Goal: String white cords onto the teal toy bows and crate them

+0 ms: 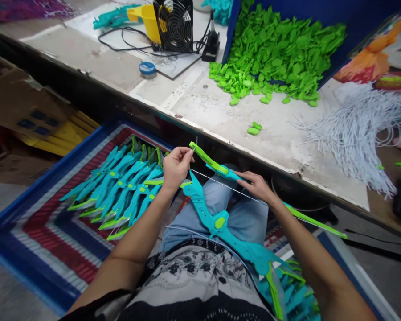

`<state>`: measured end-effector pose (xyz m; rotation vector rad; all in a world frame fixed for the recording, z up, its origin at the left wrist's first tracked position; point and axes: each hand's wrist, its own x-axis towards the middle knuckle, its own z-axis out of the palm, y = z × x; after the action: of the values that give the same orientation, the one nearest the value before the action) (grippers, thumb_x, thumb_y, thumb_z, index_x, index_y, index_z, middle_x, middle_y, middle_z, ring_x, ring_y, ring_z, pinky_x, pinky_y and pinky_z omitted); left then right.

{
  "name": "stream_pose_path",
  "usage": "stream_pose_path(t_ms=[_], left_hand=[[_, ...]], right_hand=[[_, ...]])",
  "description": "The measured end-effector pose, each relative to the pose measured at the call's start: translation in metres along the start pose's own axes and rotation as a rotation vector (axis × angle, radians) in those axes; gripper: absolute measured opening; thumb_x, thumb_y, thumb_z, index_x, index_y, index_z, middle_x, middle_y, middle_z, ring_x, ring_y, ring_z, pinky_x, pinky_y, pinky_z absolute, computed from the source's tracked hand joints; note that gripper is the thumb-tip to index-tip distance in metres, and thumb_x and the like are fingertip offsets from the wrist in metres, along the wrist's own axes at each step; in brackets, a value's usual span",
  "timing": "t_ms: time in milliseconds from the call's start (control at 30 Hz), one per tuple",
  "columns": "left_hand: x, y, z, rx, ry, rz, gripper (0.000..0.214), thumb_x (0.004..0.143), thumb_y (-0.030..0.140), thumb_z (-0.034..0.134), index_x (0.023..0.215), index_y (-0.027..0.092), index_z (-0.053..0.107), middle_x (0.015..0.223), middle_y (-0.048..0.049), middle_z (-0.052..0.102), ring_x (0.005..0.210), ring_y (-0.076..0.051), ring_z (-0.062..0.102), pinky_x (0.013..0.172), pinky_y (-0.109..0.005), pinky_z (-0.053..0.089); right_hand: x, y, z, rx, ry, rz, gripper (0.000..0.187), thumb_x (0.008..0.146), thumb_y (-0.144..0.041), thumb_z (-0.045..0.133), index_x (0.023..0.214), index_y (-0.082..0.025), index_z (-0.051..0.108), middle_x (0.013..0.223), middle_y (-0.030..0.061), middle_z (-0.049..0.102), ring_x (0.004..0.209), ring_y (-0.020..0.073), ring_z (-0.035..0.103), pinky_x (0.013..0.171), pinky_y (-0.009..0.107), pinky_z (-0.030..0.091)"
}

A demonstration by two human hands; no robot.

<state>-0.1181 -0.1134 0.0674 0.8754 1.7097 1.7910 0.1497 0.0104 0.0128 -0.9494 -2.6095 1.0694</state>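
My left hand (177,168) is closed in a pinch on the white string (224,184), close to the green tip of a toy bow (210,161). My right hand (256,184) is closed around the teal middle part of that bow, which lies slanted above my knees. Its other green limb sticks out to the right past my right forearm. Across my lap rests a second toy bow (203,211), teal with a green hexagonal piece at its centre. Part of its left limb is behind my left wrist.
Bows fill part of a blue-rimmed crate (30,223) on the left. More bows (292,292) lie low on the right. On the workbench (194,100) are green plastic pieces (280,49), white strings (357,129), a black fan (176,26), a soldering iron stand (211,45) and a blue tin (147,69).
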Motion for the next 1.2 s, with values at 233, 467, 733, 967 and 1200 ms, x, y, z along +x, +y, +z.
stream_pose_path(t_ms=[233,467,733,967,1200], left_hand=[[-0.001,0.007,0.0,0.075,-0.004,0.023,0.014,0.08,0.029,0.062,0.078,0.016,0.062,0.059,0.0012,0.061,0.043,-0.007,0.048,0.042,-0.019,0.036],[0.003,0.007,-0.009,0.201,-0.081,0.053,0.012,0.081,0.028,0.06,0.078,0.017,0.064,0.06,0.0011,0.061,0.046,-0.008,0.048,0.044,-0.019,0.036],[0.012,0.008,-0.001,-0.158,-0.123,-0.072,0.03,0.073,0.029,0.07,0.098,0.016,0.058,0.058,0.0029,0.063,0.038,-0.007,0.047,0.043,-0.02,0.044],[0.006,0.008,-0.007,-0.284,-0.164,-0.175,0.031,0.07,0.03,0.074,0.092,0.012,0.063,0.058,-0.0009,0.064,0.038,-0.006,0.047,0.045,-0.022,0.049],[-0.002,0.006,-0.016,-0.294,-0.194,-0.193,0.033,0.069,0.034,0.075,0.091,0.013,0.063,0.058,0.0,0.064,0.038,-0.006,0.048,0.046,-0.022,0.049]], right_hand=[[-0.002,0.0,0.002,-0.016,0.017,-0.013,0.041,0.088,-0.039,0.05,0.124,-0.022,0.061,0.099,0.0068,0.067,0.087,0.0169,0.063,0.072,0.027,0.049],[-0.002,-0.002,0.002,-0.03,0.029,-0.024,0.041,0.088,-0.041,0.05,0.123,-0.023,0.061,0.099,0.007,0.068,0.086,0.0175,0.063,0.069,0.027,0.05],[-0.008,-0.002,0.006,-0.051,0.054,-0.031,0.04,0.089,-0.041,0.049,0.123,-0.024,0.06,0.1,0.0067,0.066,0.09,0.0175,0.063,0.079,0.03,0.051],[0.009,-0.041,0.004,-0.241,0.224,-0.161,0.036,0.091,-0.038,0.048,0.119,-0.021,0.062,0.104,0.0116,0.061,0.099,0.0233,0.057,0.087,0.041,0.049],[0.107,-0.132,-0.001,-0.076,0.187,-0.615,0.024,0.091,-0.031,0.051,0.108,-0.02,0.064,0.096,0.0063,0.063,0.089,0.0153,0.059,0.077,0.028,0.049]])
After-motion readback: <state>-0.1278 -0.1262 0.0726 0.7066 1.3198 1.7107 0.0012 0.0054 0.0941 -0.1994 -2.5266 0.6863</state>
